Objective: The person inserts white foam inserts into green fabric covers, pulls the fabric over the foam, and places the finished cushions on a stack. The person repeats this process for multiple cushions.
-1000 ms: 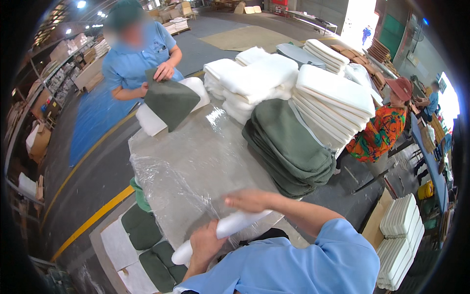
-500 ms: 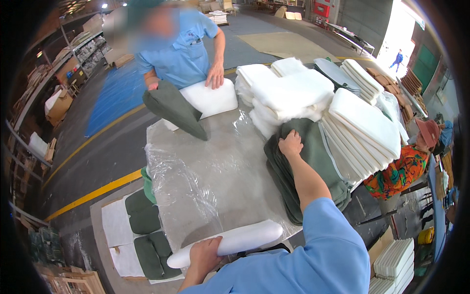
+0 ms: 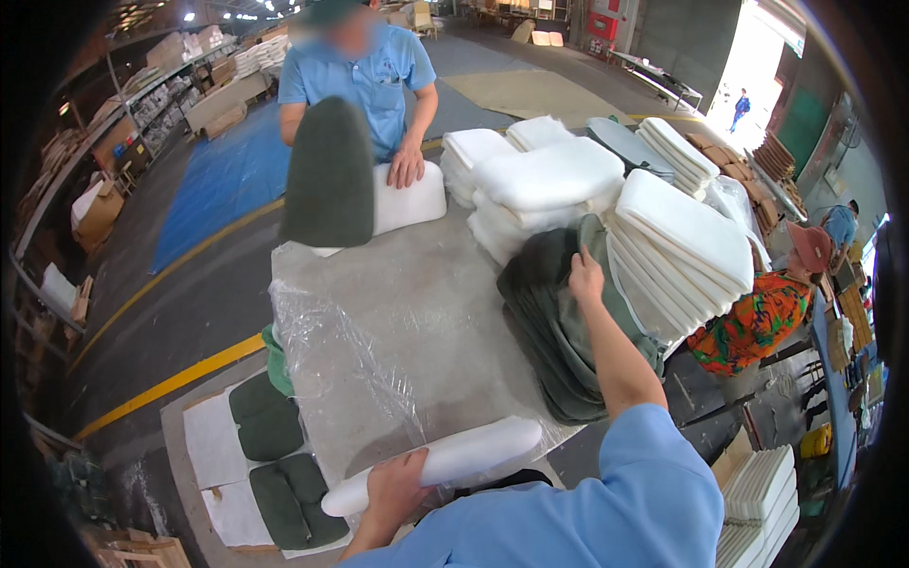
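Along the table's near edge lies a thick white foam pad [image 3: 483, 452], and my left hand [image 3: 396, 485] is wrapped round its left part. My right hand [image 3: 586, 276] pinches the top piece of a stack of dark green fabric covers [image 3: 540, 303] at the table's right side. The pinched cover's edge is raised in a fold above the others. Across the table a co-worker in a blue shirt holds up a dark green cover [image 3: 331, 180]. That person's other hand rests on a white pad [image 3: 407, 201].
Clear plastic film [image 3: 346, 355] lies over the left of the grey tabletop [image 3: 426, 293]. White pads [image 3: 682, 232] are piled at the right and far right. On the lower left, green covers [image 3: 265, 417] and white sheets lie on a board. A person in a patterned shirt [image 3: 757, 317] is at right.
My right hand has gone from lying on the green stack to lifting the top cover's edge. The co-worker's green cover has swung from slanting down to upright. My left hand keeps its grip.
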Available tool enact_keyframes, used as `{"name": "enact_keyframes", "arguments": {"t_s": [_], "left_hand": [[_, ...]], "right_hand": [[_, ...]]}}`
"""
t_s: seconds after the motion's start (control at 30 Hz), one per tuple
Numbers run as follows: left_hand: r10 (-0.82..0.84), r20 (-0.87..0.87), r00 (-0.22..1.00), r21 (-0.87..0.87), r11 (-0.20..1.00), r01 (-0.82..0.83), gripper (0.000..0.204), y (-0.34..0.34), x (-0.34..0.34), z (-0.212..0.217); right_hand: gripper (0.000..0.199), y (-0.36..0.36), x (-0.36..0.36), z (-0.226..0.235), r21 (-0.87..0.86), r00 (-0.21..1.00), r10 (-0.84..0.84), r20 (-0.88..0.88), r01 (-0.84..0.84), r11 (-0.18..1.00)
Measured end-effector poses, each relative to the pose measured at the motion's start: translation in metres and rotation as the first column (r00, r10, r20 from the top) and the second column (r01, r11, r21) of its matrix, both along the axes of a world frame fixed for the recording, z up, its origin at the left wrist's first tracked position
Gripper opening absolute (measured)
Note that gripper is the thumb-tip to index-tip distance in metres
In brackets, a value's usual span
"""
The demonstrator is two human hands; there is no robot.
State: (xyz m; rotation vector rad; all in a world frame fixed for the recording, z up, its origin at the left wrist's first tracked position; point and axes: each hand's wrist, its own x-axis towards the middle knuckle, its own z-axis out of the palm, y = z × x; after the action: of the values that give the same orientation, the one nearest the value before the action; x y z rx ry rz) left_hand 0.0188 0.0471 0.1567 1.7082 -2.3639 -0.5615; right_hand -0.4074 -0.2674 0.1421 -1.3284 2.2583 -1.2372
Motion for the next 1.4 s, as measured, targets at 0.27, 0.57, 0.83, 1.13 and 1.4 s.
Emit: {"name": "enact_keyframes", "arguments": {"t_s": [0.27, 0.57, 0.83, 1.13, 1.4], "left_hand": [[-0.176, 0.031, 0.984, -0.052, 0.983, 0.177, 0.055, 0.004, -0.004, 0.0], [-0.31, 0.103, 0.945, -0.063, 0.946, 0.317, 0.056, 0.026, 0.018, -0.014], [-0.23, -0.01, 0.973, 0.187, 0.955, 0.228, 0.072, 0.025, 0.023, 0.001], [0.296, -0.855, 0.426, 0.423, 0.873, 0.242, 0.058, -0.018, 0.04, -0.013], [0.527, -0.837, 0.147, 0.529, 0.848, -0.025, 0.022, -0.082, -0.007, 0.035]], "right_hand": [[0.047, 0.103, -0.031, 0.125, -0.459, 0.842, 0.385, 0.378, -0.191, 0.868], [0.042, 0.149, 0.033, 0.242, -0.507, 0.393, 0.777, 0.492, -0.596, 0.623], [0.043, 0.131, 0.068, 0.199, -0.607, -0.064, 0.801, 0.596, -0.689, 0.396], [0.041, 0.114, 0.107, 0.179, -0.588, -0.224, 0.827, 0.516, -0.795, 0.151], [0.039, 0.11, 0.11, 0.172, -0.592, -0.234, 0.822, 0.519, -0.792, 0.148]]}}
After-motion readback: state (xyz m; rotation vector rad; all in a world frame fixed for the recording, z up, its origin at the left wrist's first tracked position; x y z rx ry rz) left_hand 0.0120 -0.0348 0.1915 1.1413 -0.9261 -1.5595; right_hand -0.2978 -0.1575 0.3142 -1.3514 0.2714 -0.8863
